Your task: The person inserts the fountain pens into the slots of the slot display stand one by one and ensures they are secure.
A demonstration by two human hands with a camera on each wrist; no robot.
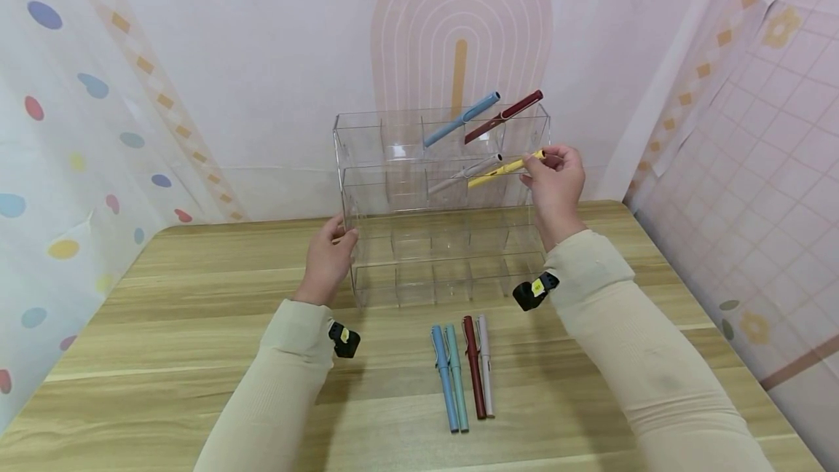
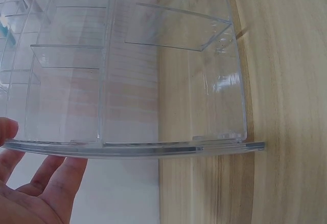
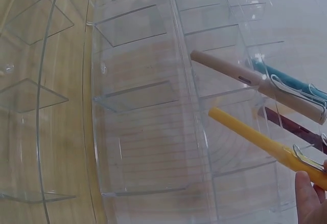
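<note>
Evidently, the left hand [image 1: 330, 261] pinches the side wall [image 2: 138, 151] of the clear stand [image 1: 413, 279]; its glossy plastic looks rigid and could crack if knocked. Rightward, the yellow pen [image 1: 501, 170] leans at the second-highest tier: a smooth, slim cylinder, probably stiff, light and slippery, best held by its cap [image 3: 288, 159]. The right hand [image 1: 557, 184], farthest right, pinches that end.

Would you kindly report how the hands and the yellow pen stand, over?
Right hand pinching tilted yellow pen. Left hand gripping clear rack. No obstruction seen.
</note>
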